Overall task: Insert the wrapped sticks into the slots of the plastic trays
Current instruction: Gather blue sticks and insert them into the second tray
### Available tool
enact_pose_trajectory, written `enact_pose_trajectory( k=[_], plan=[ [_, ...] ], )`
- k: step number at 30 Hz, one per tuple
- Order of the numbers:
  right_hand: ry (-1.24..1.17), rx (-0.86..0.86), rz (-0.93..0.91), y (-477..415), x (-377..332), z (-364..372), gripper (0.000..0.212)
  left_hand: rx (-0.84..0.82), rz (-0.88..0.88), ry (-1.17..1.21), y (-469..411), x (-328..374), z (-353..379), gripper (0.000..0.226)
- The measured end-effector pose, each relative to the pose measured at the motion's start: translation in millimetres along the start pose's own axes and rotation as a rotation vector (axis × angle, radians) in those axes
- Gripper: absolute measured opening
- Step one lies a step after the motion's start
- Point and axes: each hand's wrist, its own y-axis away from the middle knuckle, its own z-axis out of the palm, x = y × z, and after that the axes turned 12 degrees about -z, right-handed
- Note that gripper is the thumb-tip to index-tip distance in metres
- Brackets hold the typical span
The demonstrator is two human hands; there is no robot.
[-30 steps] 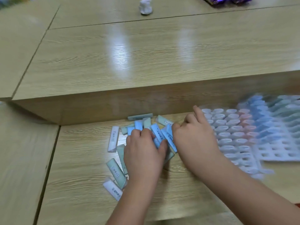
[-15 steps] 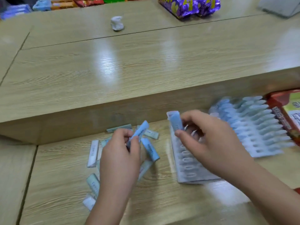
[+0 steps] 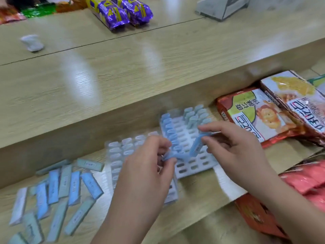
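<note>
A white slotted plastic tray (image 3: 189, 166) lies on the lower wooden shelf, with a column of blue wrapped sticks (image 3: 168, 131) standing in its left slots and a few grey-green ones at its far end. My right hand (image 3: 233, 150) pinches a blue wrapped stick (image 3: 196, 147) tilted over the tray's middle. My left hand (image 3: 149, 166) grips more blue sticks (image 3: 173, 156) just left of it. A second clear tray (image 3: 116, 155) lies partly under my left hand. Several loose blue, green and white sticks (image 3: 58, 191) are scattered at the left.
Snack bags (image 3: 260, 113) lie right of the trays, with red packets (image 3: 306, 178) near the front right. On the raised counter behind sit purple packages (image 3: 119, 13), a crumpled white wad (image 3: 32, 42) and a grey box (image 3: 221, 6).
The view has swung right. My right hand has carried a blue stick from the clear tray over to the white tray, and my left hand has lifted from the loose pile with sticks in it.
</note>
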Motion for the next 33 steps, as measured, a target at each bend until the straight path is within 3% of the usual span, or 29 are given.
enact_pose_trajectory(
  k=[8, 15, 19, 25, 28, 30, 33],
  plan=[
    [-0.121, -0.051, 0.002, 9.5, 23.0, 3.6, 0.027, 0.015, 0.074, -0.246, -5.4, -2.6, 27.1, 0.024],
    [-0.025, -0.219, -0.131, 5.0, 25.7, 12.2, 0.019, 0.064, 0.054, -0.244, -1.9, -13.5, 33.5, 0.019],
    [0.088, -0.276, -0.245, 3.0, 27.5, 11.5, 0.016, 0.107, 0.145, -0.334, 1.3, -23.2, 42.7, 0.025],
    [0.242, -0.360, -0.375, 13.1, 30.9, 18.0, 0.020, 0.156, 0.267, -0.492, 4.0, -25.7, 54.9, 0.005],
    [0.239, -0.356, -0.382, 16.5, 31.3, 15.7, 0.031, 0.166, 0.298, -0.479, 7.6, -26.6, 60.0, 0.004],
    [0.211, -0.378, -0.376, 16.7, 30.7, 13.8, 0.035, 0.135, 0.293, -0.422, 7.3, -29.0, 59.0, 0.015],
    [0.196, -0.363, -0.333, 14.9, 29.5, 13.5, 0.029, 0.103, 0.273, -0.309, 7.1, -31.6, 54.2, 0.021]
  ],
)
